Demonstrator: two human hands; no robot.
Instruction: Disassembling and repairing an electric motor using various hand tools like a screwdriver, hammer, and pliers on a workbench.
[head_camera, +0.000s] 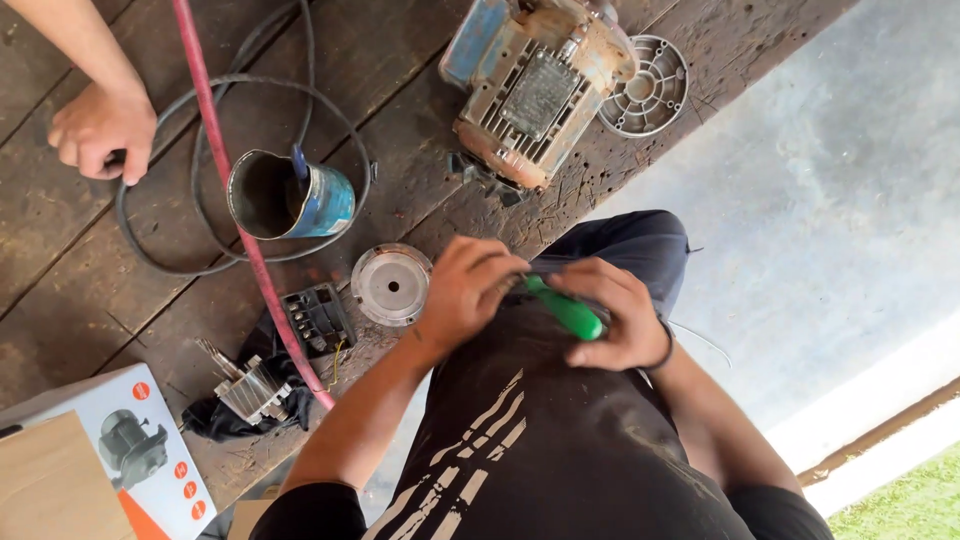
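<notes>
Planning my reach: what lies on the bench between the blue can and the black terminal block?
In the head view, only the red hose crosses between the blue can and the terminal block.

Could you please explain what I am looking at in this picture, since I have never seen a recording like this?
The picture comes from a camera on a person's head, looking down at their own body and hands. Their left hand and right hand meet in front of their dark shirt; the right hand grips a green-handled tool. What the left hand pinches is hidden. In front is a worn wooden bench. On it lie an old motor, its grey end cover, a round metal disc, a blue tin, a black cable and a red hose. The hand at the top left belongs to another person.
</notes>
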